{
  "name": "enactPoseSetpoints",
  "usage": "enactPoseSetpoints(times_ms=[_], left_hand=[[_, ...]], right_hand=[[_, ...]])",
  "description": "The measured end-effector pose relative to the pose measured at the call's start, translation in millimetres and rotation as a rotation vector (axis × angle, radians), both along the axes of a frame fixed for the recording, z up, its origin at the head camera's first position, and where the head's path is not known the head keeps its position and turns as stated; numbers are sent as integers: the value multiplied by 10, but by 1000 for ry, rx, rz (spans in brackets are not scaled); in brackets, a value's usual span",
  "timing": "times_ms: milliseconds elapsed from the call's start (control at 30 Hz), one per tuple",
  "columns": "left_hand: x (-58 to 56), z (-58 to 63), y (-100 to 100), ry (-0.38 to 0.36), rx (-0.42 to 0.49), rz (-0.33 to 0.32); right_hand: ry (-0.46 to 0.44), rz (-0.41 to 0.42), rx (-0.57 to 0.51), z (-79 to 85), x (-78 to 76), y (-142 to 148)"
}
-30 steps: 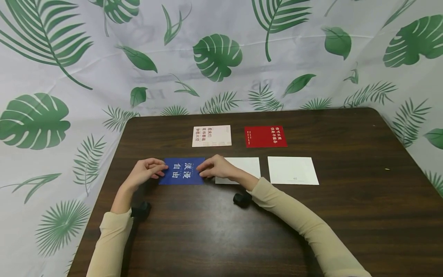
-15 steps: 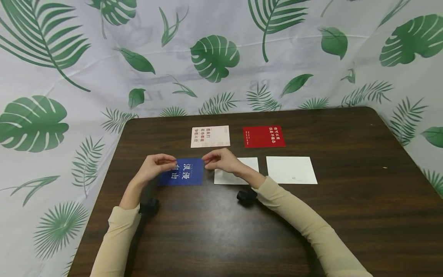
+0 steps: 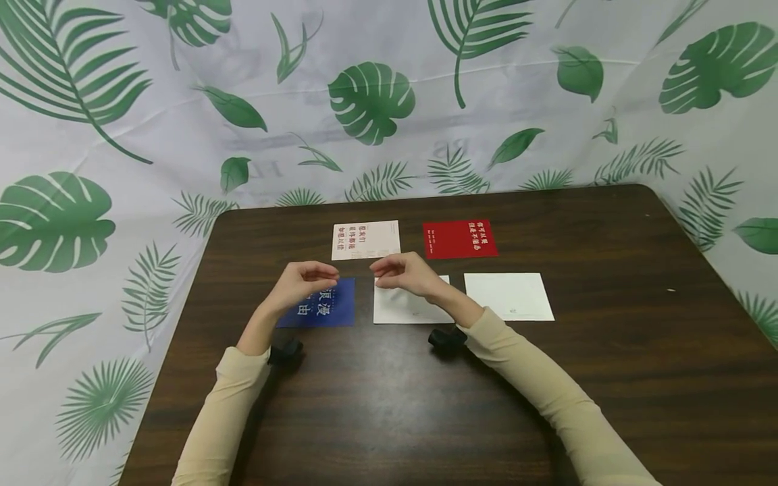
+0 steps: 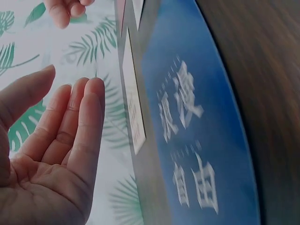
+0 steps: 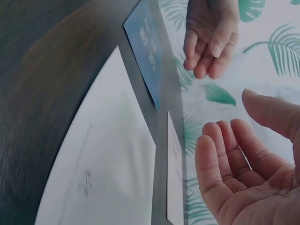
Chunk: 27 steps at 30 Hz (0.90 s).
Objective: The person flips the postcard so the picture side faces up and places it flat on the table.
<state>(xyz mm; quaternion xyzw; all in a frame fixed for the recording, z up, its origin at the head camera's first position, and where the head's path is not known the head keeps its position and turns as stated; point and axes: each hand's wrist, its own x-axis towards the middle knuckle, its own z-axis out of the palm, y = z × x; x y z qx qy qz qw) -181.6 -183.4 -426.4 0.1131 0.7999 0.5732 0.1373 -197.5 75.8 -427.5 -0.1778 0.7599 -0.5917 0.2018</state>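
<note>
My left hand hovers above a blue card with white Chinese lettering, hiding part of the print. Nothing lies between its thumb and fingers, which the left wrist view shows apart. To its right my right hand is raised over a white card, fingers loosely bent and holding nothing. In the right wrist view that white card lies flat below the hand, with a small grey mark on it. The two hands face each other with a gap between the fingertips.
Another white card lies at the right of the front row. Behind are a pale pink card with dark red lettering and a red card. All rest on a dark wooden table, before a leaf-printed cloth.
Both hands have let go of the blue card's side edges and lifted. My left hand has moved right across the card; my right hand has drifted right over the white card.
</note>
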Motion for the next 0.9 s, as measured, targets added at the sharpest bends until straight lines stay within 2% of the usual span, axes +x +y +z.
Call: enactPoseSetpoints(times_ms=[500, 733, 900], left_hand=[[-128, -9, 501, 11, 47, -61], [-139, -30, 733, 11, 53, -92], [-141, -66, 830, -2, 51, -94]], right_hand=[[9, -66, 16, 31, 16, 375], [-3, -110, 30, 9, 44, 557], [-15, -156, 45, -15, 59, 691]])
